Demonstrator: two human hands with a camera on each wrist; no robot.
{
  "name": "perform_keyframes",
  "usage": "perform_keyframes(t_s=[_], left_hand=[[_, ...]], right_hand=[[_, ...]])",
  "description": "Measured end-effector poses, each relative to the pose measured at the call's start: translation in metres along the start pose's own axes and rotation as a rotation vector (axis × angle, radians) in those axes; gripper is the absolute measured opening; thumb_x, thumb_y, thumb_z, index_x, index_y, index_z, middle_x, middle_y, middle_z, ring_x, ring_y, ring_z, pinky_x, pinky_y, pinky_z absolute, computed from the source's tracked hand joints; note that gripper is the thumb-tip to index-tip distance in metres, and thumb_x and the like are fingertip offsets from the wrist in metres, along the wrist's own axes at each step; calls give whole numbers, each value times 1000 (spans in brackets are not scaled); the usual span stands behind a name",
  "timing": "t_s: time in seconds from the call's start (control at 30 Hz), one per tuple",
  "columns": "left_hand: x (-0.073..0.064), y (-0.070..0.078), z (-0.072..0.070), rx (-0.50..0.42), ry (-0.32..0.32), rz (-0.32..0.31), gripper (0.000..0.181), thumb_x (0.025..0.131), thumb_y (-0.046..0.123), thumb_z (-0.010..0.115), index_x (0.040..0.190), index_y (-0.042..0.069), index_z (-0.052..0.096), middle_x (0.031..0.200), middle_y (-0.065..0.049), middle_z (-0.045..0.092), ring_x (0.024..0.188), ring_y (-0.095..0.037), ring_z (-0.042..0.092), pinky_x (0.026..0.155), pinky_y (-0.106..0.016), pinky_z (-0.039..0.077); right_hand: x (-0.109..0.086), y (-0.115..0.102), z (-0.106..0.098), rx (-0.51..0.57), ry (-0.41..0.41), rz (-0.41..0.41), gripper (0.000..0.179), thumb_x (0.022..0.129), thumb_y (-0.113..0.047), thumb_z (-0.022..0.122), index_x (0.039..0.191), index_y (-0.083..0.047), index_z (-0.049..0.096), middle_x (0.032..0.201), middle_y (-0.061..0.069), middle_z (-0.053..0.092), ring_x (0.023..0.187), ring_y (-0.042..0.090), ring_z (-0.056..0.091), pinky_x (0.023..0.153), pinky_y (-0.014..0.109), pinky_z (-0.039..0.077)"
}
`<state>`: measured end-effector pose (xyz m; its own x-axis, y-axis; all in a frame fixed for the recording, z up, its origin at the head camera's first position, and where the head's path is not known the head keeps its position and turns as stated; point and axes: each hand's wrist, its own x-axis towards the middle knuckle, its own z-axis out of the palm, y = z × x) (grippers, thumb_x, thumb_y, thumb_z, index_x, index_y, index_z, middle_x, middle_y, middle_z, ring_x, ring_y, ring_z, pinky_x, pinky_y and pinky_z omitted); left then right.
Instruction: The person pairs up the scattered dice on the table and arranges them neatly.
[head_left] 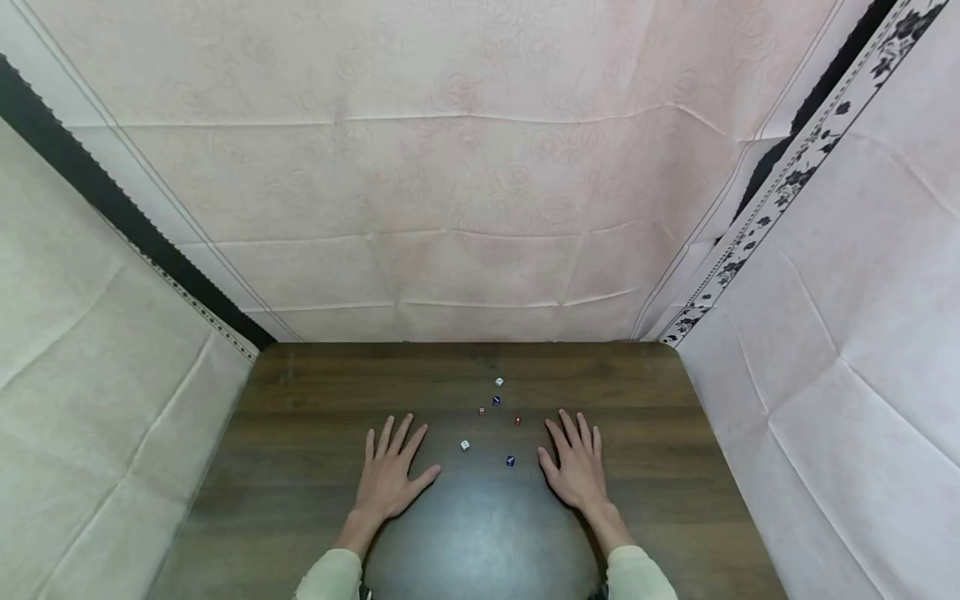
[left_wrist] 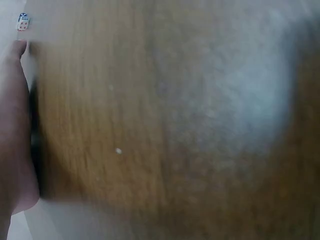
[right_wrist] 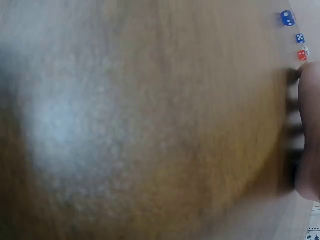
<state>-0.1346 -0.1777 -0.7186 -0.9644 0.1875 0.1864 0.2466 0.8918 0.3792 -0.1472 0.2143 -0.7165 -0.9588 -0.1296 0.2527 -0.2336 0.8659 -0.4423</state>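
Note:
Several small dice lie scattered on the wooden table between two hands. A white die (head_left: 465, 445) is closest to the left hand (head_left: 386, 483), which rests palm down with its fingers spread and holds nothing. Across from it the right hand (head_left: 577, 471) also lies flat, fingers straight, with a red die (head_left: 517, 421) and a blue die (head_left: 510, 460) to its left. Farther back are a second blue die (head_left: 497, 401), a tiny reddish-brown die (head_left: 482, 411) and another white die (head_left: 499, 382). In the right wrist view, the near blue die (right_wrist: 287, 18) shows its pips.
Dark brown wood grain covers the table (head_left: 300, 433), with a bright glare between the forearms. Pale patterned cloth (head_left: 465, 183) hangs behind the table's far edge. More light cloth (head_left: 847, 350) drapes down the right side, and likewise the left.

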Motion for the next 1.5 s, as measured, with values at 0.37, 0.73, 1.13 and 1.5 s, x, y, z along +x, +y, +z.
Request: perform_keyframes(t_s=[0.37,0.73,1.13,1.5], left_hand=[[1,15,-3,-104,15,-1,78,102,58,77,166,19,57,180,-16,45,173,-48,29,136,-77,15],[10,30,-2,-163,25,27,75,103,54,79,165,17,58,175,-15,51,169,-48,36,136,-75,21],[28,48,-4,-237,9,9,73,105,53,77,166,17,56,174,-13,53,170,-45,37,137,-72,23],[41,59,-4,-256,-9,27,69,106,48,77,164,15,58,171,-12,56,169,-43,39,138,-70,25]], right_hand=[[-8,-14,0,133,68,-81,50,104,-28,79,148,-5,71,161,24,62,160,51,45,133,73,28],[-15,-31,3,216,132,-168,48,95,-21,89,138,-3,76,149,22,71,150,51,55,119,71,42],[-13,-47,10,253,152,-226,40,92,-18,92,127,-2,80,137,22,76,141,52,62,117,69,43],[-12,-54,19,226,192,-268,29,89,-12,94,115,-3,82,127,19,78,132,48,66,113,67,45]])
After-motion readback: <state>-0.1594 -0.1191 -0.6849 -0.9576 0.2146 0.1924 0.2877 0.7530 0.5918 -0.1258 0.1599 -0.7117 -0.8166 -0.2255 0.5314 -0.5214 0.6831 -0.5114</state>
